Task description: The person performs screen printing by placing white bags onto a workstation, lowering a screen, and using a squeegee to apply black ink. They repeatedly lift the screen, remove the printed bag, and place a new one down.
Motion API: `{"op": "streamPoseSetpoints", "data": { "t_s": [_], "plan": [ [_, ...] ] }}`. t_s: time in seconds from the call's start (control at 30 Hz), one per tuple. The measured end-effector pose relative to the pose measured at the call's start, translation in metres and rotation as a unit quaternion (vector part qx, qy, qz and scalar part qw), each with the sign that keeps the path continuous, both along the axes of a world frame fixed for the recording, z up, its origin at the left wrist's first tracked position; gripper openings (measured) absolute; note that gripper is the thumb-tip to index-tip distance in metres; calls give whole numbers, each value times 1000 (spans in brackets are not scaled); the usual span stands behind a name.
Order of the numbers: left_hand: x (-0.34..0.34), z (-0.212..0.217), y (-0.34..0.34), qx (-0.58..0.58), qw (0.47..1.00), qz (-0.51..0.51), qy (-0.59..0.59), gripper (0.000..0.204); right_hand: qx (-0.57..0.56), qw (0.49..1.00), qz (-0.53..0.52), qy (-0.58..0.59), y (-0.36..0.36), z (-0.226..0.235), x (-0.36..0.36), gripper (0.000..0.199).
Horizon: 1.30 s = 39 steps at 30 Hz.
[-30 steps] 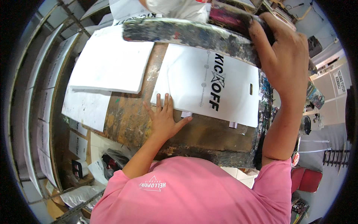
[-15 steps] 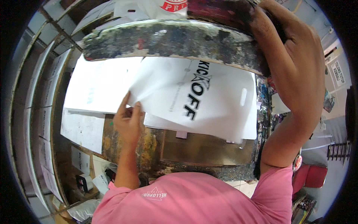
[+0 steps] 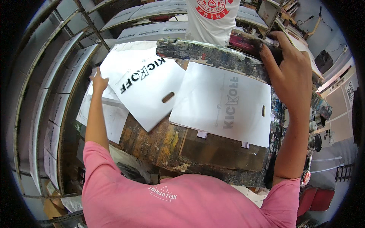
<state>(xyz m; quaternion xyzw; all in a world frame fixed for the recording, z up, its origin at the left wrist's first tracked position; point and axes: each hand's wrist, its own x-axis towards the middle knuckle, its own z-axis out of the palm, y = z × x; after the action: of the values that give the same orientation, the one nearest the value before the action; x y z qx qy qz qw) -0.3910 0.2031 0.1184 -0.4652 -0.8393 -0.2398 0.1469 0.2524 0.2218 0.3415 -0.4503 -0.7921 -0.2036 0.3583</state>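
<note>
Left hand [image 3: 98, 81] out past the tabletop's left edge, grip pinching the corner of a white printed bag [image 3: 146, 89] with bold black lettering and a slot handle; bag tilted, its lower corner lying over the tabletop's left part, its upper left side overhanging a stack of plain white sheets [image 3: 106, 114] just beside that edge. Right hand [image 3: 291, 74] raised at the tabletop's far right corner, grip clenched round the ink-caked frame of a printing screen [image 3: 213, 57], fingers wrapped over its top rail; frame lifted along the far edge and tilted up from the work. Beneath it, a second white bag [image 3: 228, 106] lying flat on the right half of the tabletop [image 3: 213, 152], faint grey lettering showing through, narrow slot handle near its right side, two small tape tabs poking out under its near edge. Tabletop itself dark, worn, smeared with dried paint, bare along the near edge. Beyond the far edge, another person in a white printed shirt [image 3: 213, 19]. To the left, metal drying racks [image 3: 57, 76] holding rows of white bags.
</note>
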Motion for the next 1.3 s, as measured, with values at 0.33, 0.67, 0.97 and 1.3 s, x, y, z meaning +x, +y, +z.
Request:
{"op": "streamPoseSetpoints", "data": {
  "t_s": [0.33,0.67,0.97,1.3],
  "plan": [
    [392,11,-165,123,326,-312,-884,92,-415,881,146,-174,-55,-109,39,39],
    [402,-90,-170,17,452,-103,-886,94,-159,973,106,-128,216,-281,35,39],
    [400,-104,-180,38,441,-64,-894,96,-180,976,10,-125,226,-312,1,33],
    [402,-102,-175,43,451,-92,-887,92,-310,943,55,-111,-24,-284,21,42]
  ]
}}
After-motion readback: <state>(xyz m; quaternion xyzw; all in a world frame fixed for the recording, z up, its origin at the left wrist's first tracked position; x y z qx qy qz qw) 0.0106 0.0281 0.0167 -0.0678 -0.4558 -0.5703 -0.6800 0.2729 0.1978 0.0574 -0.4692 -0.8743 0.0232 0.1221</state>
